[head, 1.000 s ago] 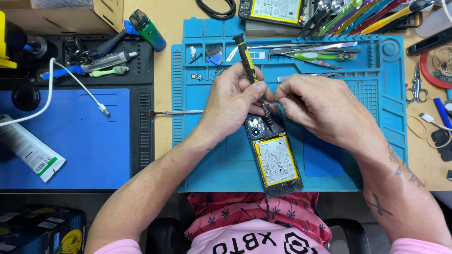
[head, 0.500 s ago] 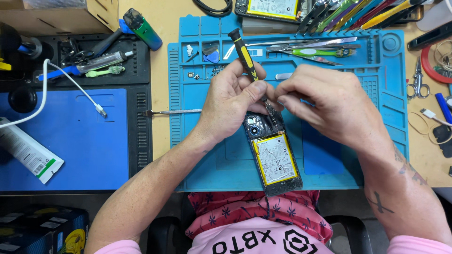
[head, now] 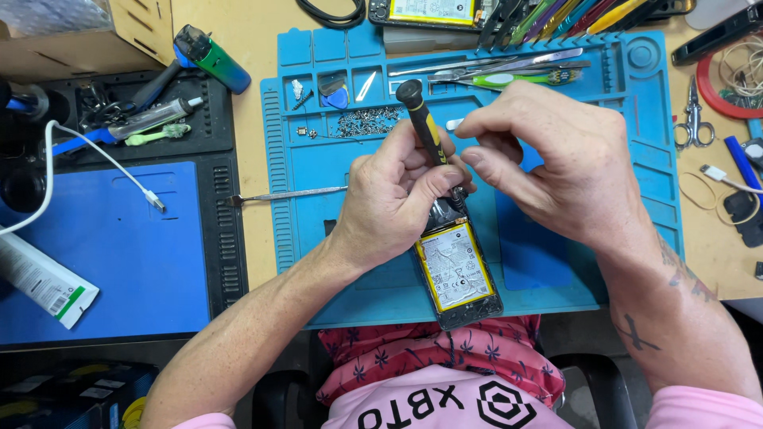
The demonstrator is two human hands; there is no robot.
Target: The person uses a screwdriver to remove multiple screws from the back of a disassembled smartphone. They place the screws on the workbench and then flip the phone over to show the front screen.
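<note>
Your blue work mat (head: 334, 262) carries the opened phone (head: 459, 274) at its near edge, back cover off and battery exposed. Your left hand (head: 393, 202) grips the black-and-yellow screwdriver (head: 425, 131), tip on the phone's far end; your right hand (head: 556, 163) hovers, fingers pinched on nothing visible. Loose screws (head: 366, 121) lie far on the mat, so disassembly looks well underway.

Opened phone (head: 458, 274) with yellow-edged battery exposed, lying on blue repair mat (head: 556, 278). Left hand (head: 397, 202) gripping black-and-yellow screwdriver (head: 423, 127), tip down at phone's upper end. Right hand (head: 556, 163) just beside, fingertips near screwdriver shaft. Loose screws (head: 366, 121) heaped above; metal pry tool (head: 290, 194) at mat's left edge.
</note>
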